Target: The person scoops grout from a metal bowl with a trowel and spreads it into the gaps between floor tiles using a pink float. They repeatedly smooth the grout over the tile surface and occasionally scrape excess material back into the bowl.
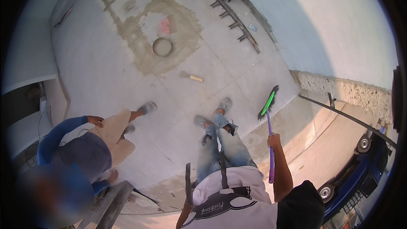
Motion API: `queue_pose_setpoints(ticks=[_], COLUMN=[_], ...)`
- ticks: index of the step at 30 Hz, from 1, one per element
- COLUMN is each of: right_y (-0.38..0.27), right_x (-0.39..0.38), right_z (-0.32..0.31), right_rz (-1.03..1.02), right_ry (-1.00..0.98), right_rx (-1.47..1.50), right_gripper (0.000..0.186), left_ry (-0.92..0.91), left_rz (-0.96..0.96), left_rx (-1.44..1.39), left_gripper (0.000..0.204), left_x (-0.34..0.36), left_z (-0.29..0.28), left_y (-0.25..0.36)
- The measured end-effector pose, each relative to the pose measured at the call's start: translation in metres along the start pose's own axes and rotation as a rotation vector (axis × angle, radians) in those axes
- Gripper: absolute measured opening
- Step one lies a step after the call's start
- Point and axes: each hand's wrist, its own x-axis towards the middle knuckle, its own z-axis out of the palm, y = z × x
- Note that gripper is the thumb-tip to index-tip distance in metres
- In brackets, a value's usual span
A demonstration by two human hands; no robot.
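Observation:
My right hand [274, 140] grips the purple handle [271, 166] of a broom, held out at my right side. The broom's green head [268, 101] with dark bristles points forward over the pale floor. Of my left arm [183, 214] only a piece shows at the lower edge, beside my shirt; the hand itself is hidden. In front of my feet a flat tool with a light wooden handle [196, 77] lies on the floor. Beyond it, a round grey container or ring [162, 46] and a pink piece [166, 24] sit within a patch of grey-brown smeared material [140, 61].
A co-worker in blue sleeves [74, 144] stands close on my left. A long metal rail with brackets [237, 23] lies along the right wall [347, 21]. Another metal bar [347, 116] crosses the right side, near a dark blue vehicle [356, 174] beyond the slab's edge.

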Motion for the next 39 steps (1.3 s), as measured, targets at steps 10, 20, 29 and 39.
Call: queue_pose_setpoints(ticks=[10,20,29,39], right_y=[-0.097,-0.054,-0.177,0.046], right_x=[-0.060,-0.023,-0.020,0.104], right_z=[0.134,0.090,0.140,-0.033], right_rz=[0.115,-0.151,-0.094,-0.043], right_ry=[-0.538,-0.096,-0.495,0.004], right_rx=[0.535,0.179,0.434,-0.683], right_gripper=[0.021,0.008,0.015,0.016], left_ry=[0.140,0.193,-0.102,0.159], left_rz=[0.052,0.174,0.016,-0.022], left_rx=[0.019,-0.063,0.036,-0.158], left_gripper=[0.038,0.039,0.042,0.036], left_x=[0.057,0.069,0.091,0.062], left_z=[0.079,0.013,0.024,0.030], left_y=[0.159,0.097,0.089,0.074])
